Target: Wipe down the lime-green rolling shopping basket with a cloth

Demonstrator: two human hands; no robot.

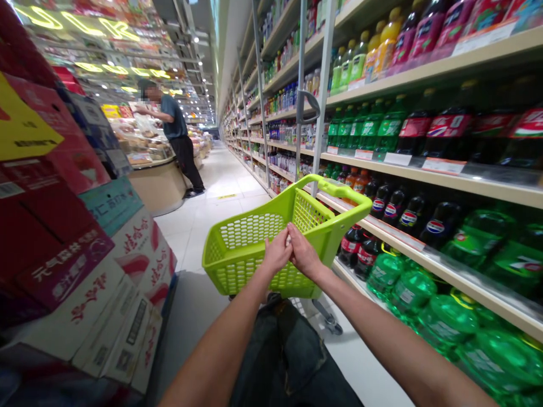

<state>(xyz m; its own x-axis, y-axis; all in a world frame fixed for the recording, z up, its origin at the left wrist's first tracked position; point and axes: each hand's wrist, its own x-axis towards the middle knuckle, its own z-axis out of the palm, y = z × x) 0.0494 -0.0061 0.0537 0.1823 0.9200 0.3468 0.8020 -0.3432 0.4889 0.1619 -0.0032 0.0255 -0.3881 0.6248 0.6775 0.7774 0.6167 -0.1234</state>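
My left hand (278, 250) and my right hand (304, 252) meet in front of me, both closed and pressed against each other. Their fingers curl inward, and whatever lies between them, if anything, is hidden. Just beyond them stands a lime-green shopping cart (241, 270) with a perforated basket, turned sideways to me. The hands overlap its near wall in view; whether they touch it I cannot tell. From the part I see, the basket bottom is bare. The cart's handle (343, 193) points right, toward the shelves.
Shelves of drink bottles line the right side, with large green bottles (452, 316) at the bottom and cola bottles (447, 127) higher up. Stacked drink cartons (102, 299) crowd the left. A person (176, 121) stands at a round display counter (155, 183) along the tiled aisle (220, 169).
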